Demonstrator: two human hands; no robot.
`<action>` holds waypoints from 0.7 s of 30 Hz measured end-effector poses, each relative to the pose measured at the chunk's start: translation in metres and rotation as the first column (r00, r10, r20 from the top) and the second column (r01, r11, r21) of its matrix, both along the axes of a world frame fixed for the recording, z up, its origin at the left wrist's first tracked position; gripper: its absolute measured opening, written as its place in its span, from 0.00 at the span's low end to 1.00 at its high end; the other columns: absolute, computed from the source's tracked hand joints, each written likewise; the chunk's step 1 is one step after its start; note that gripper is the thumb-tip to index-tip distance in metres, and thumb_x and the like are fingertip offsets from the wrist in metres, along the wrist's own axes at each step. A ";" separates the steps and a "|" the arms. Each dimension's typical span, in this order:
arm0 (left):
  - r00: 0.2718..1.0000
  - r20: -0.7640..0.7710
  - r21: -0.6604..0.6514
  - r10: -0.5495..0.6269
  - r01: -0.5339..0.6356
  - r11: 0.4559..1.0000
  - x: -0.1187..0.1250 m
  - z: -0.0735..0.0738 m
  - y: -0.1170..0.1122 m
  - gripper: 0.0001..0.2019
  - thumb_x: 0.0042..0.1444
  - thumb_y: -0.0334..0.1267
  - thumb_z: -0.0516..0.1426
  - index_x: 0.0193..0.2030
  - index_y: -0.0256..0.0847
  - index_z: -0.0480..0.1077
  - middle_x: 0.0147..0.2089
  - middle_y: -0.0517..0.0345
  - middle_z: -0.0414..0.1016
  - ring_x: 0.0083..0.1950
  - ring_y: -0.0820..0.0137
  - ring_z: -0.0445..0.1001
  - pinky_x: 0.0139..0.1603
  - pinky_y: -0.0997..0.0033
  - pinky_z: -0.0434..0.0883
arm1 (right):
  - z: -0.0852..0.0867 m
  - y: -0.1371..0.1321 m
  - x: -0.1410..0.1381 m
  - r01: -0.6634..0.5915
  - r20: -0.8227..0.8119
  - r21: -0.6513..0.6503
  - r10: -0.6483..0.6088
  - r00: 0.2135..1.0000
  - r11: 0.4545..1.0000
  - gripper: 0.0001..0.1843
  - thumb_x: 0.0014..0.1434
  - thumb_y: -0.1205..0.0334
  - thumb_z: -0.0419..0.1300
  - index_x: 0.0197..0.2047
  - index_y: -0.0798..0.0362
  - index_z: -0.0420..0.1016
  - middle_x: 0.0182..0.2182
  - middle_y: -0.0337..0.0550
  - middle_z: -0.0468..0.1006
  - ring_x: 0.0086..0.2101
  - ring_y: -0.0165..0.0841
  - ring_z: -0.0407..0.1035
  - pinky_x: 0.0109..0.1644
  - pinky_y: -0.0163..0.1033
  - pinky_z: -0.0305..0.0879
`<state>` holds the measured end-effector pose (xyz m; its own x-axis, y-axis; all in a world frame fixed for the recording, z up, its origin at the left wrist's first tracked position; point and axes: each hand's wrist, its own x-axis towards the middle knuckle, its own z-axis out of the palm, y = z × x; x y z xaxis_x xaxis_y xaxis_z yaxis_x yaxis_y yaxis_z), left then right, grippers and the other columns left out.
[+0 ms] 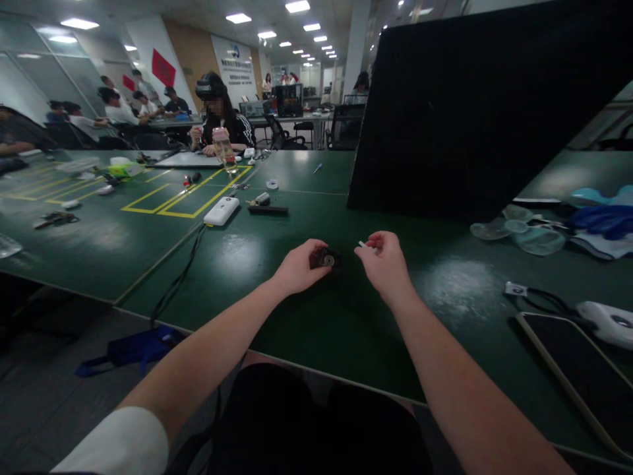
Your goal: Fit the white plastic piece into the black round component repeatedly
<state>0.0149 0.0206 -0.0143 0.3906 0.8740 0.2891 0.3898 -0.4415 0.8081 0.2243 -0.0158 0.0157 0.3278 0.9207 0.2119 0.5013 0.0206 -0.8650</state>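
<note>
My left hand [298,265] is closed around a small black round part [326,258] with a metal centre, held just above the green table [306,316]. My right hand [383,260] sits a short way to its right, fingers pinched on a small white piece [362,245] whose tip sticks out toward the black part. The two hands are apart, with a gap of table between them.
A large black board [469,105] stands behind the hands. A white power bank [221,211] with a black cable lies at the left, a phone [573,369] and white device [606,321] at the right, clear plastic pieces [519,234] beyond. Other people sit at far tables.
</note>
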 end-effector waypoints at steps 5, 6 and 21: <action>0.996 -0.029 0.003 0.081 -0.081 0.997 -0.001 0.000 0.001 0.23 0.53 0.39 0.66 0.55 0.44 0.68 0.50 0.51 0.79 0.44 0.63 0.79 0.47 0.58 0.76 | -0.005 0.001 0.000 -0.140 0.055 -0.073 0.144 0.988 0.987 0.26 0.56 0.64 0.59 0.59 0.48 0.68 0.48 0.47 0.75 0.39 0.39 0.73 0.38 0.43 0.72; 0.995 -0.039 0.006 0.088 -0.088 0.996 -0.001 0.002 0.000 0.22 0.53 0.40 0.66 0.55 0.44 0.68 0.49 0.52 0.79 0.43 0.63 0.79 0.46 0.58 0.76 | -0.003 -0.001 -0.002 -0.159 0.109 -0.089 0.169 0.980 0.983 0.26 0.57 0.65 0.58 0.60 0.47 0.69 0.48 0.47 0.75 0.39 0.39 0.73 0.37 0.43 0.72; 0.983 -0.139 0.029 0.123 -0.120 0.992 -0.002 0.013 -0.008 0.23 0.50 0.41 0.68 0.53 0.48 0.71 0.46 0.55 0.81 0.46 0.59 0.79 0.47 0.58 0.75 | -0.009 0.000 0.011 -0.099 0.689 -0.255 0.253 0.679 0.962 0.14 0.60 0.60 0.62 0.49 0.45 0.81 0.45 0.48 0.81 0.46 0.51 0.72 0.48 0.60 0.67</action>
